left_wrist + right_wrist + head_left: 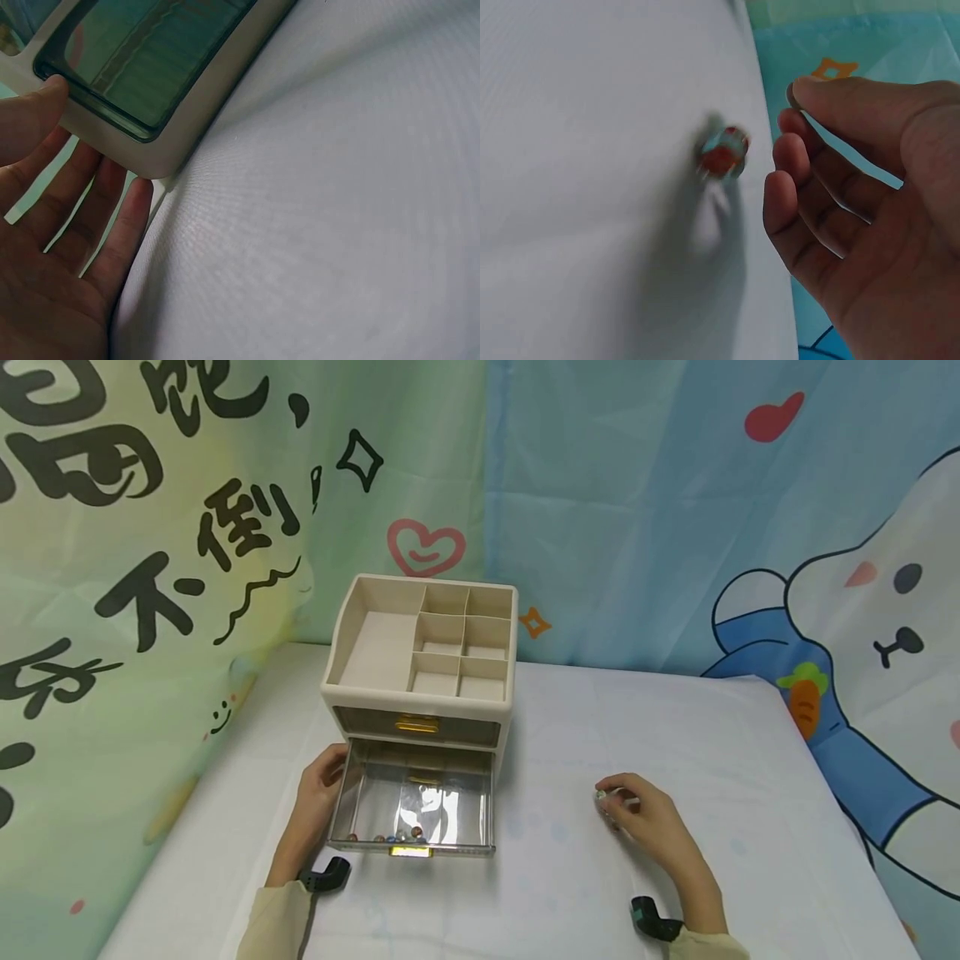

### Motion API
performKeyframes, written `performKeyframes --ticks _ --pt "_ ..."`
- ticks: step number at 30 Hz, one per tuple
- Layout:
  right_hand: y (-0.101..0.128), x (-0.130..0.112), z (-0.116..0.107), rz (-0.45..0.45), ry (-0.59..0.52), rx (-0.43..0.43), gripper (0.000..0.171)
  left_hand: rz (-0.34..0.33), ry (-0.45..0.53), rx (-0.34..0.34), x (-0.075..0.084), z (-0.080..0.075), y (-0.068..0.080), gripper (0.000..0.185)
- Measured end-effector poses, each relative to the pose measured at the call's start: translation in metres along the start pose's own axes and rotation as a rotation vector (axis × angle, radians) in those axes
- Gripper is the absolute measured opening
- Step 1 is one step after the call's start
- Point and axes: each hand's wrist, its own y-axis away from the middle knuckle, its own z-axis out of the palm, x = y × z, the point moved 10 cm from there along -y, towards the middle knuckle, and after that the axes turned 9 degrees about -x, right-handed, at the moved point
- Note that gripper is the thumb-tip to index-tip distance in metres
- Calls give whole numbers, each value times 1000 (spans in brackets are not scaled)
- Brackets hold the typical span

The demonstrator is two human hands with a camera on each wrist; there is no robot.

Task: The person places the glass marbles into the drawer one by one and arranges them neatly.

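Observation:
A beige desktop organizer (510, 718) has one clear drawer (375, 810) pulled out, with several small coloured beads at its front edge. My left hand (318, 789) is at the organizer's lower left side. In the left wrist view its thumb (45, 101) rests on the front frame and the fingers (127, 217) lie along the side, holding the corner. Over the table at right, my right hand (645, 822) has thumb and index tips close together beside a small pale bead (600, 794). The right wrist view shows a blurred red and teal bead (724, 154) apart from the fingertips; whether anything is pinched is unclear.
The organizer has a compartmented top (375, 647) and another drawer with a gold handle (417, 725) above the opened one. A white cloth (555, 885) covers the table. Printed curtains (600, 527) hang behind and at both sides.

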Motion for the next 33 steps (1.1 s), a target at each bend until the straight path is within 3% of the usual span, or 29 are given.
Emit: performKeyframes --ticks 7,16,23,33 --pt "-6 -26 3 -67 -81 -46 23 -17 -12 -2 0 0 -2 31" --pt "-6 -72 8 -243 -65 -59 17 -27 -3 5 0 0 -1 32" --pt "-10 -106 13 -332 -77 -93 17 -5 15 -13 -1 1 -1 32" --pt "-12 -155 24 -454 -97 -173 18 -35 5 -21 -1 1 1 33"
